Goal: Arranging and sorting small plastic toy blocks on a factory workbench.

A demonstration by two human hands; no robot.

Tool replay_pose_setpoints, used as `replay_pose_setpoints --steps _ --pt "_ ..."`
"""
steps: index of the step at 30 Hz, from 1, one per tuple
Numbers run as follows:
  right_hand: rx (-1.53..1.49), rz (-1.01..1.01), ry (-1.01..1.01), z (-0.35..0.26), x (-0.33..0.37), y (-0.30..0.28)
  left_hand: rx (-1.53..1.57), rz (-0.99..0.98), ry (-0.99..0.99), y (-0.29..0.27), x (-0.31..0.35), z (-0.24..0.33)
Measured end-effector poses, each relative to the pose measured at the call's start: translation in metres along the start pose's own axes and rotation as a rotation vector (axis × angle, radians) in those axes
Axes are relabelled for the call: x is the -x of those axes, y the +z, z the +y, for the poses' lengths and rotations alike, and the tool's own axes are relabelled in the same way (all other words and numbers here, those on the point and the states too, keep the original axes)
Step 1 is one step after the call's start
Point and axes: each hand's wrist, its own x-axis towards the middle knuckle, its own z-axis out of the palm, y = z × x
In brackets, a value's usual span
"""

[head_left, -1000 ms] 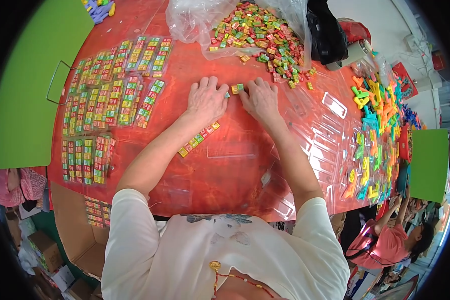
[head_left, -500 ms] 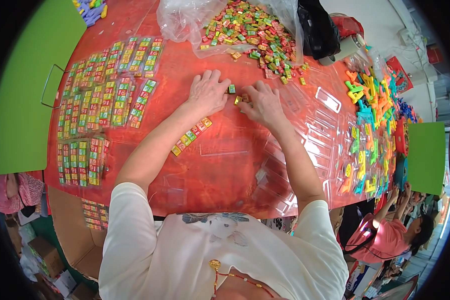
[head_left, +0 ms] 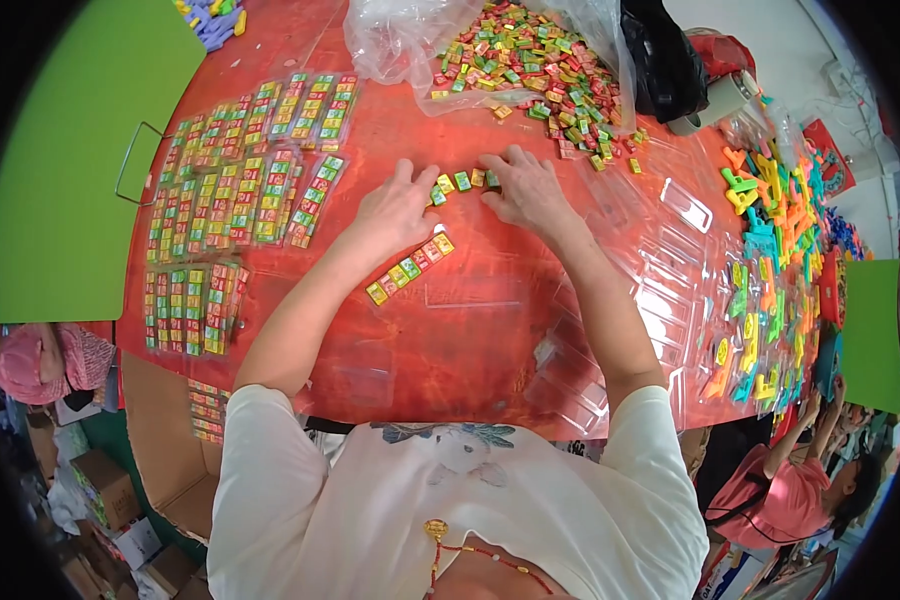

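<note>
Several small red, green and yellow blocks (head_left: 462, 181) lie in a loose, curved line between my hands. My left hand (head_left: 400, 208) is at the line's left end, its thumb and finger curled round a green and yellow block (head_left: 438, 195). At the right end, my right hand (head_left: 528, 190) has its bent fingers about another block (head_left: 492, 179), partly hidden by them. Nearer to me, beside my left wrist, a straight row of the same blocks (head_left: 410, 268) lies slanted on the red table. A clear plastic tray (head_left: 473, 304) lies right of that row.
A clear bag (head_left: 395, 45) spills a heap of blocks (head_left: 545, 75) at the back. Filled packs (head_left: 225, 200) lie in rows at left. Clear trays (head_left: 640, 290) overlap at right, before bright plastic toys (head_left: 770, 220). A person in pink (head_left: 785, 500) sits at lower right.
My hands have moved slightly apart, and more blocks show lined up between them. The whole view has shifted, with the table appearing further right.
</note>
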Motion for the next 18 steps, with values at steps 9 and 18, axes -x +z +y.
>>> replay_pose_setpoints --steps 9,18 --pt "-0.182 0.017 -0.093 -0.019 -0.003 0.023 -0.030 0.044 0.029 0.014 -0.011 0.000" --pt "-0.167 0.114 -0.109 -0.021 -0.002 0.026 -0.051 0.169 0.167 0.017 -0.025 -0.011"
